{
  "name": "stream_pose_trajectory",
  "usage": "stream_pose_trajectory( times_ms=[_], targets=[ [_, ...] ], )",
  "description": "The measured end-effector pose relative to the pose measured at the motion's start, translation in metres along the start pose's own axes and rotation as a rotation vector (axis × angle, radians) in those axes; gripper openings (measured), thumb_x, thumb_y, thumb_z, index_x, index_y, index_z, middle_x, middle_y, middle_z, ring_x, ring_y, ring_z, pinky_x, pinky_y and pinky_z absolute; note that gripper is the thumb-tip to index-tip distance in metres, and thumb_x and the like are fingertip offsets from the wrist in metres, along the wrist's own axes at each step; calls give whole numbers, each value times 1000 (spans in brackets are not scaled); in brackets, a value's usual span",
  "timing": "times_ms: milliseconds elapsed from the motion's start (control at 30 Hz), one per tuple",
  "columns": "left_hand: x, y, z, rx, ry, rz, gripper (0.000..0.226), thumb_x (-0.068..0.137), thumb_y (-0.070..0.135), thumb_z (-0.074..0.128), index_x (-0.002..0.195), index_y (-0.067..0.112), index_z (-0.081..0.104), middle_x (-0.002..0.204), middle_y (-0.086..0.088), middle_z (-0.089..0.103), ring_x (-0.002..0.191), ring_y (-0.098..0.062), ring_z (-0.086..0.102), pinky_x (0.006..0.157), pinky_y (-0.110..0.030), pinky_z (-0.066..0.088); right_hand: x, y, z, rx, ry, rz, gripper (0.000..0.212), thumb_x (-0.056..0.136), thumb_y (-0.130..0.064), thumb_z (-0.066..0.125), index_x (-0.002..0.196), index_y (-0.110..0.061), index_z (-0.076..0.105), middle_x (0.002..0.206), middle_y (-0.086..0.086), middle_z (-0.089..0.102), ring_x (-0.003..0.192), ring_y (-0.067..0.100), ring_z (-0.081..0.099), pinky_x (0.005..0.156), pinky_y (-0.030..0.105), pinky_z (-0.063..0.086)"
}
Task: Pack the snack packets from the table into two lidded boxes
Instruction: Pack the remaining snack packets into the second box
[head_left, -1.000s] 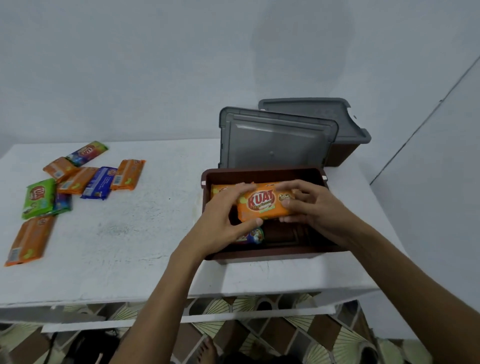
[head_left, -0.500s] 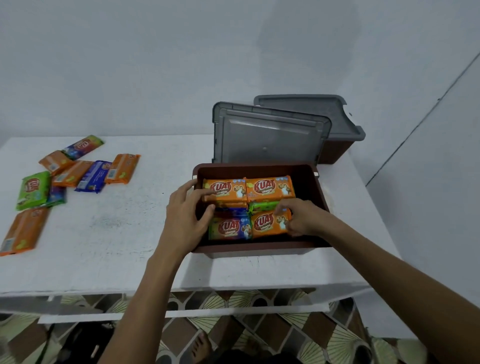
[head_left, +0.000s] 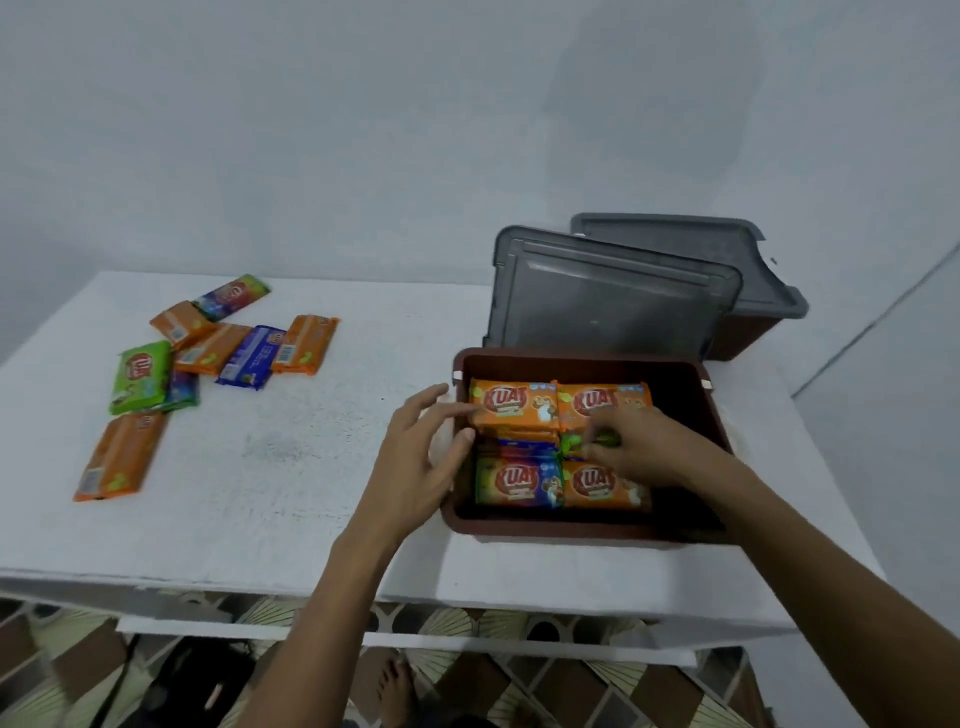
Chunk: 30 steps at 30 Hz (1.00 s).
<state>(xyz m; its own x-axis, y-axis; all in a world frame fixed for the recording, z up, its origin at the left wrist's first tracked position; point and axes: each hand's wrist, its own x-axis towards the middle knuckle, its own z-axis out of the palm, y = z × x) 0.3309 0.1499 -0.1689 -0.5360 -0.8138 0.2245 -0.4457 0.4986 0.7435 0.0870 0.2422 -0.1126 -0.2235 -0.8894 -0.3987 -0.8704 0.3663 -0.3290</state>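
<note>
Left hand (head_left: 415, 467) spreads relaxed at the box (head_left: 571, 530) rim; right hand (head_left: 644, 449) lies on the packets (head_left: 511, 402) inside, its grip too blurred to tell. Best press the rows flat before fetching the loose packets (head_left: 208, 348) off the desk (head_left: 311, 467).

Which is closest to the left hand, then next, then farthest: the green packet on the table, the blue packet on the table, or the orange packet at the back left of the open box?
1. Orange packet, in the open box, right by the left hand.
2. Blue packet, on the table, farther left.
3. Green packet, farthest left of the three.
</note>
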Motion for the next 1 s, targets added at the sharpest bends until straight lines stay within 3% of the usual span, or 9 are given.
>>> stream_pose_trajectory(
  times_ms=[100,233,400,500,600,733,867,1000],
  targets=[
    [1,-35,-24,27,33,-37,28,95,36,54,122,29,60,141,10,46,130,-4,39,106,-25,31,8,-57,-20,175,98,-163,14,95,-35,55,103,-26,64,92,-5,68,80,8,65,69,26,54],
    [7,-100,-75,168,80,-142,28,95,33,57,122,26,62,137,5,52,127,-11,45,103,-24,32,51,-138,-15,321,207,-341,13,94,-30,57,104,-25,63,85,-4,70,74,13,66,72,31,56],
    [8,-188,-150,487,172,-421,32,89,30,62,120,22,63,135,-8,56,122,-27,51,99,-44,44,142,-229,23,178,210,-394,28,96,-33,50,124,-28,55,114,4,62,93,21,63,80,32,50],
    [-3,-225,-183,582,239,-607,39,85,25,64,122,14,59,130,-17,54,117,-38,49,96,-49,41,199,-275,51,46,197,-411,42,97,-31,50,138,-23,46,127,10,54,111,25,55,88,30,43],
    [-10,-243,-198,631,212,-734,43,87,25,60,129,18,51,131,-19,46,115,-44,44,94,-53,39,252,-305,79,19,122,-404,57,91,-40,59,142,-25,38,140,10,40,127,29,42,99,38,42],
    [-11,-257,-205,589,224,-728,37,92,25,54,128,24,49,123,-18,49,108,-42,48,87,-52,42,292,-319,106,-133,72,-399,78,83,-54,65,147,-30,27,146,11,23,137,37,19,104,47,40],
    [-12,-263,-211,607,201,-716,38,92,27,56,129,24,48,122,-18,51,106,-41,50,86,-49,42,305,-317,102,-204,97,-430,67,86,-49,65,143,-31,34,143,7,32,132,33,26,103,42,39],
    [-12,-263,-211,598,166,-697,44,92,34,54,135,30,45,127,-16,52,108,-37,51,86,-46,45,299,-319,91,-423,58,-484,64,95,-33,54,150,-27,21,146,18,30,134,38,31,99,44,43]
  ],
)
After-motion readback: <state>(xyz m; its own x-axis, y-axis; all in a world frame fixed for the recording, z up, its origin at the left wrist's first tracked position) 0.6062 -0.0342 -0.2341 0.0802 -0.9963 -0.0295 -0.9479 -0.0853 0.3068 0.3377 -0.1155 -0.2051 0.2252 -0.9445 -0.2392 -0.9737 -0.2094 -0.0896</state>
